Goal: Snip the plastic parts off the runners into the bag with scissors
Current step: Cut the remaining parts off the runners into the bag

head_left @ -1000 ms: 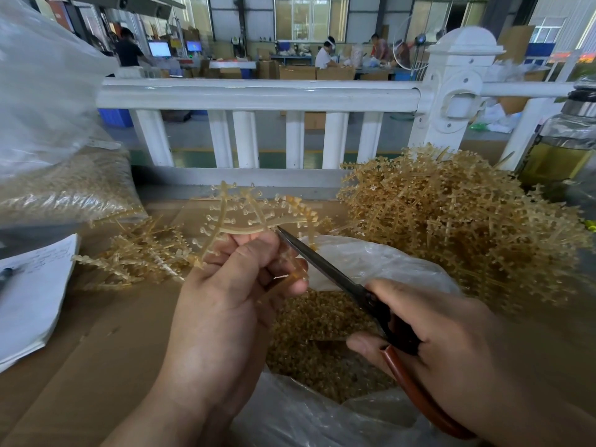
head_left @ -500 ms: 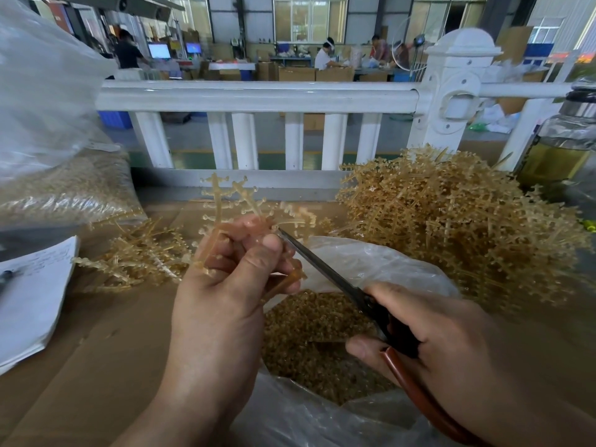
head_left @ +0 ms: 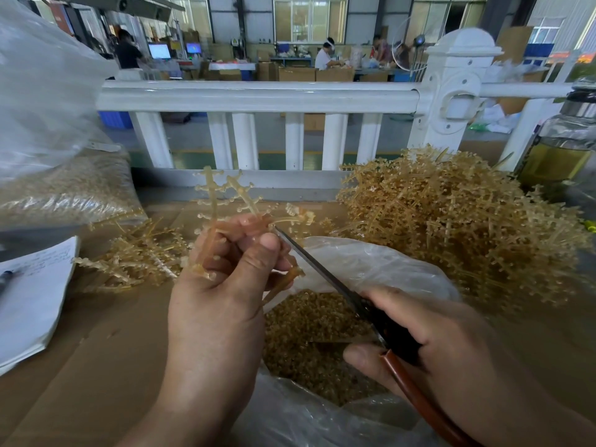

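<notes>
Amber plastic runner [head_left: 211, 191], frame centre, pinched in my left hand [head_left: 219, 291] over open bag [head_left: 371, 262]; right hand [head_left: 458, 350] grips scissors [head_left: 322, 269], tip at branch. Bag holds many snipped parts [head_left: 306, 333]; large runner pile [head_left: 451, 227] at right: I judge much left.

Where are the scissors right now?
In the head view, right of centre: the right hand holds the scissors over the open bag, blade tip beside the runner that the left hand holds.
</notes>
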